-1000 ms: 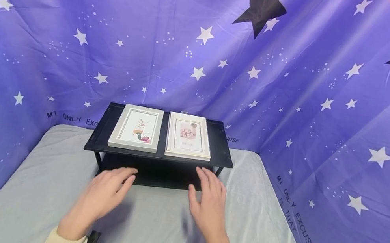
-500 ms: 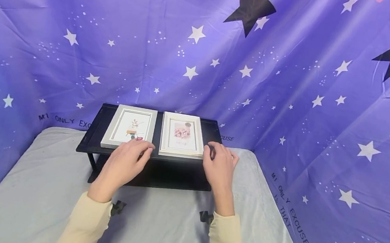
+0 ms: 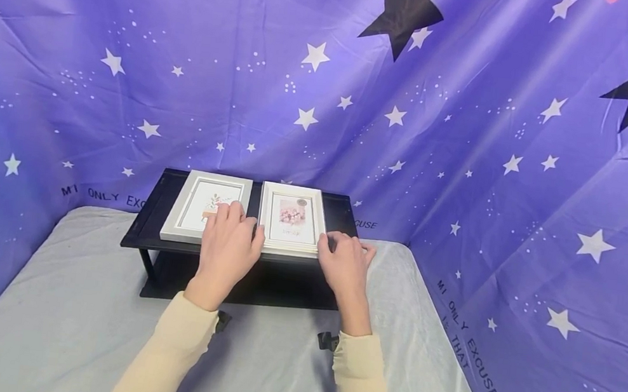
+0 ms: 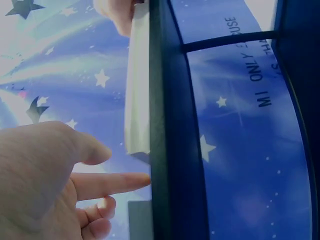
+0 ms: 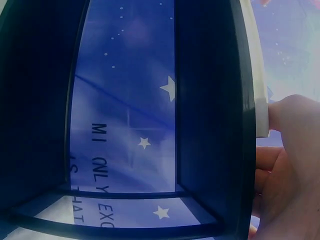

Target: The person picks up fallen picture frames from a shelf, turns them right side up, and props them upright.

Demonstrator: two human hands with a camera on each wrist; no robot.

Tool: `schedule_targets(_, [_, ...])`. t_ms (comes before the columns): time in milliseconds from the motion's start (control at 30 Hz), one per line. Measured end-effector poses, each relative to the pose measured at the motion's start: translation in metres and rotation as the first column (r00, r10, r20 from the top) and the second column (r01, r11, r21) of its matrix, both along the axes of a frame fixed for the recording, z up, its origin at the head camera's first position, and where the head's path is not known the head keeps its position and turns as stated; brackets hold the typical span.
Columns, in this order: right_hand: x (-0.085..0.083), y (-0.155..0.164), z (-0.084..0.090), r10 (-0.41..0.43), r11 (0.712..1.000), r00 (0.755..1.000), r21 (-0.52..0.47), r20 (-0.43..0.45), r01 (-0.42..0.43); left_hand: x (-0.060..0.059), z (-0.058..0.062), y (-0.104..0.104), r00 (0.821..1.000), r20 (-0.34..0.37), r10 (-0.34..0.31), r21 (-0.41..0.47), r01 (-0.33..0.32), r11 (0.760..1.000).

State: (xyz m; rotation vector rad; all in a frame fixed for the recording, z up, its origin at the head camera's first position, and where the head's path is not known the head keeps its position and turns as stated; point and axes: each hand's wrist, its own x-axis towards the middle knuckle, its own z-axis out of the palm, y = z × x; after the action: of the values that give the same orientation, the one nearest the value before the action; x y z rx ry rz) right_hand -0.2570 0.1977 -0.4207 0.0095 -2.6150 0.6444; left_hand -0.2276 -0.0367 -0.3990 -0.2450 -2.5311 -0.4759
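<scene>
Two white picture frames lie flat side by side on a black two-tier shelf (image 3: 150, 207). My left hand (image 3: 231, 241) rests across the right part of the left frame (image 3: 198, 206), fingers straight, thumb by the left edge of the right frame (image 3: 291, 218). In the left wrist view the left hand (image 4: 50, 180) points a straight finger at the shelf's front edge (image 4: 167, 125), beside the right frame's edge (image 4: 137, 100). My right hand (image 3: 344, 263) sits at the right frame's near right corner. In the right wrist view its thumb (image 5: 282, 112) touches the frame's end (image 5: 260, 90).
The shelf stands on a grey sheet (image 3: 78, 305) against a purple star-print backdrop (image 3: 324, 95) that closes in the back and both sides. The shelf's lower tier (image 3: 258, 289) is dark and its contents cannot be made out.
Both hands moved forward from the sheet up onto the shelf top. The left hand slid right onto the left frame; the right hand moved to the right frame's corner.
</scene>
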Motion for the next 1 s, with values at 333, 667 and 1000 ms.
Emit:
schedule_targets(333, [-0.001,-0.001,-0.002,0.020,0.999,1.000,-0.041,-0.017,-0.021,-0.011,-0.006,0.005,1.000,0.020,-0.012,-0.022,0.013,1.000])
schedule_targets(667, [-0.002,0.000,-0.003,0.052,0.996,0.999,-0.073,0.005,-0.052,-0.024,-0.007,0.003,0.994,0.104,-0.040,-0.035,0.043,0.998])
schedule_targets(1000, [-0.003,0.002,-0.004,0.069,0.995,0.998,-0.077,0.003,-0.069,-0.026,-0.012,0.003,0.997,0.063,-0.052,0.006,0.052,0.999])
